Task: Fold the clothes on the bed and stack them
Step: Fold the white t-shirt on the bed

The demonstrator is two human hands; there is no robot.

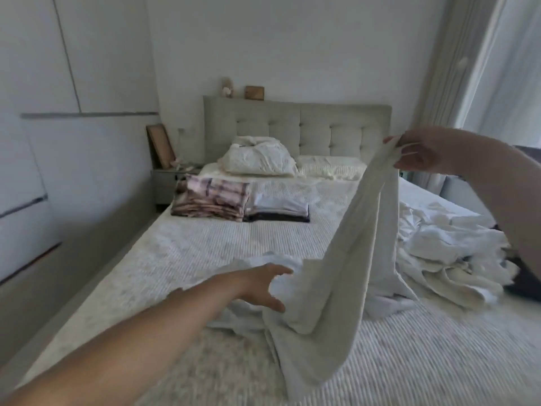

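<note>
On the bed point(181, 259), head view: right hand point(421, 153) is raised at upper right w/ fingers pinched on the top edge of a white garment point(345, 273), which hangs down in a long drape to the ribbed bedspread near the front. Left hand point(263, 285) reaches in from lower left, fingers spread apart & relaxed, thumb just touching or nearly touching the lower bunched part of the same garment; can't tell if it grips anything, looks like not. Under it lies more pale blue-white cloth point(240, 315), crumpled. Right of the garment, a loose pile of unfolded white clothes point(448, 253) w/ something dark at its far edge. Farther back, left-centre of the bed, two folded stacks side by side & touching: a plaid pink/brown stack point(213, 200) and a lower stack point(278, 210) w/ white on top, dark at the bottom. Pillows point(260, 159) sit against the tufted headboard point(301, 124). Nightstand point(167, 183) stands left of the bed.
</note>
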